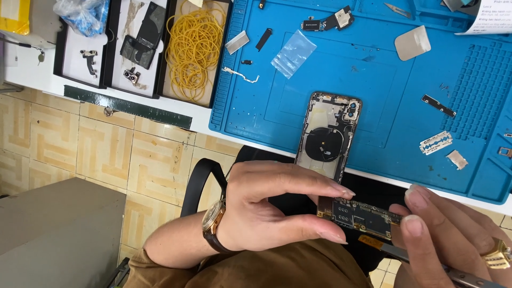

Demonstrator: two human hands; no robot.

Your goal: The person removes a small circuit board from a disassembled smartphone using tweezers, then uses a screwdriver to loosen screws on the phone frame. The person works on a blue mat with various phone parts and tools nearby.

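Observation:
My left hand (272, 205) pinches the left end of a small dark circuit board (360, 215) between thumb and fingers, below the desk edge. My right hand (453, 234) touches the board's right end and holds a thin metal tool (426, 264) that runs under the board. An opened phone housing (329, 136) with a round black coil lies on the blue work mat (384, 122), hanging over the mat's front edge just above my hands. A watch sits on my left wrist and a gold ring on my right hand.
On the mat lie a razor blade (436, 143), a metal pry plate (412, 43), a small clear bag (293, 53), brackets and tiny screws. Black trays at the left hold yellow rubber bands (194, 48) and phone parts. Tiled floor and a grey box lie below left.

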